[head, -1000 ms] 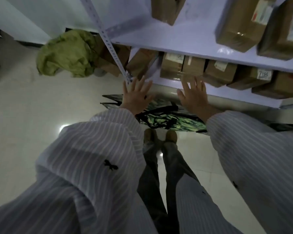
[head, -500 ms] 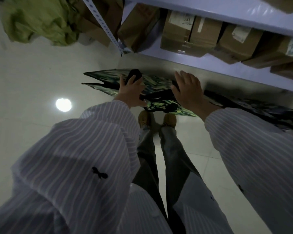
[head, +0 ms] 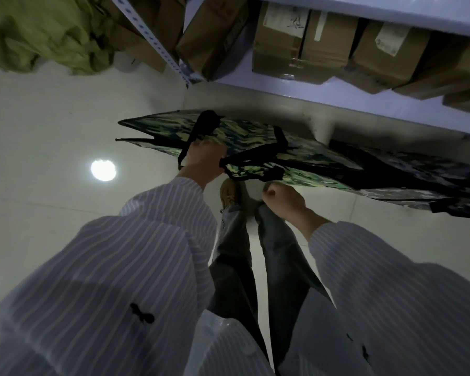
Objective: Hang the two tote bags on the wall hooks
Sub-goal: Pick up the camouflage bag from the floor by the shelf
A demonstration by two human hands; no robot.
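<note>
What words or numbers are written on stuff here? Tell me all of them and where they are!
White label on a brown cardboard box on the shelf: black handwritten scribble, too blurred to read.
White label on the brown cardboard box further right: faint print, too small to read.
Green camouflage tote bag: no words seen on it.
Nothing here is clear enough to quote.

Storeroom: white slotted-steel shelving rack (head: 152, 42) holding labelled brown cardboard cartons (head: 280, 47), beyond the fingers (head: 210, 147); pale tiled floor (head: 52, 131).
</note>
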